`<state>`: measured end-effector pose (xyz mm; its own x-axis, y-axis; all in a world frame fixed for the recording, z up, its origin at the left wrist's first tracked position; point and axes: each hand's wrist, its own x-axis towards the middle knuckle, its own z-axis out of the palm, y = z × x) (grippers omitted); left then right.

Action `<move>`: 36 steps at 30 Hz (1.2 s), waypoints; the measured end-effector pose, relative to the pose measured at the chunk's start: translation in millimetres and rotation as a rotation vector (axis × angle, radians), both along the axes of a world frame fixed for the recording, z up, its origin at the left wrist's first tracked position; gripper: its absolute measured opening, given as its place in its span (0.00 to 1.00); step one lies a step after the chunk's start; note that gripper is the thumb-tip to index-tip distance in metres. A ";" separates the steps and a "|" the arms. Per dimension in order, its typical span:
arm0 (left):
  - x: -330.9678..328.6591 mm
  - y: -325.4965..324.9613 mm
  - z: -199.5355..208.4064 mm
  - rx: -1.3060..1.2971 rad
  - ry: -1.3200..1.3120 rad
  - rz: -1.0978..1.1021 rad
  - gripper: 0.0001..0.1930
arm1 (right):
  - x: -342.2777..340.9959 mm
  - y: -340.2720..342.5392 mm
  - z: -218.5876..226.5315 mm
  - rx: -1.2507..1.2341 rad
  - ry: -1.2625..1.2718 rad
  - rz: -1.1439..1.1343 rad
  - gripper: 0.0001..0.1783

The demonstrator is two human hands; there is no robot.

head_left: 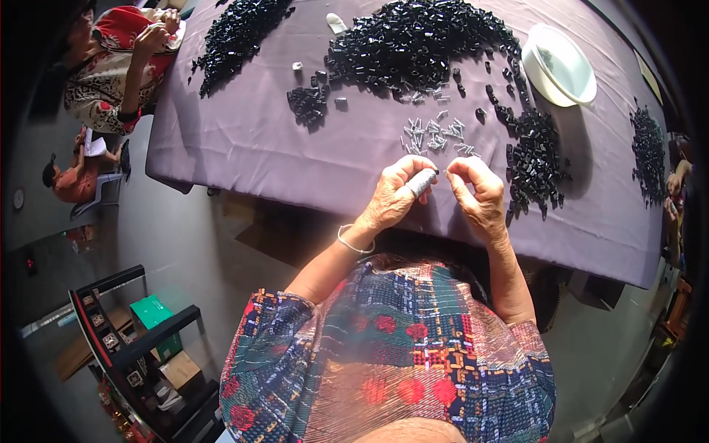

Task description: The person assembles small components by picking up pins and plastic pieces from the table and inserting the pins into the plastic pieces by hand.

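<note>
My left hand (399,190) is closed near the table's front edge, a small black piece (435,172) pinched at its fingertips. A grey wrapping or sleeve (422,182) seems to cover one of its fingers. Just to the right, my right hand (478,193) pinches thumb and forefinger together, close to the left fingertips but apart from them. What it grips is too small to make out. Several slim, shiny metal-looking pins (434,134) lie loose just beyond both hands. To their right spreads a pile of small black parts (533,159).
A large heap of black parts (421,44) covers the far middle, with a small cluster (309,105) nearer and another pile (240,37) far left. A white basin (580,85) stands far right on the purple-grey tablecloth (244,148). People sit left (122,66) and right (678,181).
</note>
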<state>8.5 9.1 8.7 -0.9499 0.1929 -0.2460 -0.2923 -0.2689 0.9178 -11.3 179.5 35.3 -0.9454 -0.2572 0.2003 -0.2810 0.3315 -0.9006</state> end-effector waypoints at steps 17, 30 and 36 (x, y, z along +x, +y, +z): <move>5.2 7.0 2.7 -0.328 0.186 -0.027 0.06 | 0.1 1.8 3.2 0.302 0.219 0.112 0.05; 6.5 2.0 6.8 -0.243 0.081 -0.041 0.05 | 0.5 1.3 2.8 0.129 -0.015 0.073 0.06; 4.2 2.8 11.9 -0.227 0.023 -0.056 0.05 | 2.5 5.8 -1.7 0.106 -0.024 0.097 0.09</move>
